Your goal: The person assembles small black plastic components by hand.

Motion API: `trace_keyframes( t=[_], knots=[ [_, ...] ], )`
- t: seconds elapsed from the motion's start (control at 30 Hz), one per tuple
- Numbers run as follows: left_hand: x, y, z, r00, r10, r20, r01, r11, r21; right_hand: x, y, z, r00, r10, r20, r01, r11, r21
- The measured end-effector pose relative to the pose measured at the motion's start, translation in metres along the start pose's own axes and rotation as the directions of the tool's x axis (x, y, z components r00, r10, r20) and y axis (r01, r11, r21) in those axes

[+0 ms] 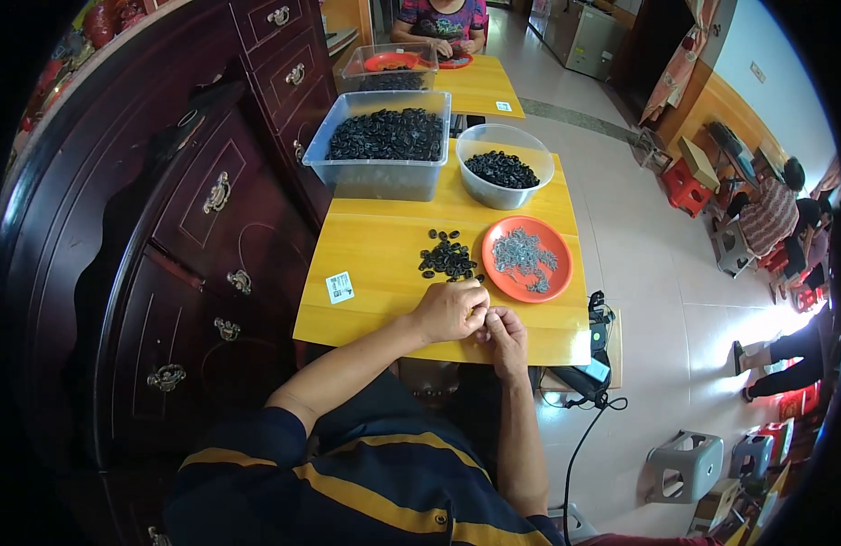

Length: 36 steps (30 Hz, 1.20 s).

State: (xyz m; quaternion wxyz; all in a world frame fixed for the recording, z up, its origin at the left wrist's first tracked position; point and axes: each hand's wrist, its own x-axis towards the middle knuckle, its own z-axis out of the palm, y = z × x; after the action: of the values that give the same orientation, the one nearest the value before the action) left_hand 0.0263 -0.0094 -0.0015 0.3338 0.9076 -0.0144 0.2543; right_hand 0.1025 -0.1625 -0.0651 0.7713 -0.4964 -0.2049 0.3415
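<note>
Fingers (pixel 472 305) of left hand (pixel 449 311) and right hand (pixel 504 335) curled and pinched together near the front edge of the yellow table (pixel 375 250), contents too small to tell, just below a heap of small black parts (pixel 447 257), beside an orange plate (pixel 557 278) of grey pieces.

My left hand (pixel 449 310): forearm bare, reaching in from lower left, wrist straight, fingers curled inward in a loose fist, knuckles up. My right hand (pixel 506 335): forearm rising nearly straight from the lower edge, fingers bent and pinched toward the left. Both hands: fingertips meeting, touching each other; what they pinch, too small to tell.
</note>
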Motion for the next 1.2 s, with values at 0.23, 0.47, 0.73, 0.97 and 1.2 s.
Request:
trace_keyframes(
  t=[0.23, 0.47, 0.73, 0.97, 1.2],
  knots=[
    [-0.001, -0.001, -0.001, 0.998, 0.045, 0.046, -0.046, 0.999, 0.027, 0.002, 0.003, -0.004, 1.000, -0.014, 0.016, 0.014, 1.000, -0.010],
    [-0.002, -0.008, 0.000, 0.997, -0.018, 0.073, 0.035, 0.972, -0.234, -0.001, -0.001, -0.002, 1.000, 0.024, 0.000, -0.024, 1.000, 0.006],
    [-0.018, -0.014, 0.006, 0.980, -0.194, 0.037, 0.192, 0.897, -0.397, -0.002, 0.002, 0.006, 0.997, -0.030, -0.066, 0.024, 0.995, -0.095],
    [-0.043, -0.023, 0.010, 0.936, -0.353, 0.012, 0.312, 0.809, -0.498, 0.001, 0.003, 0.009, 0.997, -0.017, -0.073, 0.009, 0.993, -0.114],
    [-0.055, -0.036, 0.007, 0.917, -0.399, -0.025, 0.331, 0.794, -0.510, 0.004, 0.006, 0.025, 0.997, -0.072, -0.019, 0.066, 0.971, -0.230]
  ],
)
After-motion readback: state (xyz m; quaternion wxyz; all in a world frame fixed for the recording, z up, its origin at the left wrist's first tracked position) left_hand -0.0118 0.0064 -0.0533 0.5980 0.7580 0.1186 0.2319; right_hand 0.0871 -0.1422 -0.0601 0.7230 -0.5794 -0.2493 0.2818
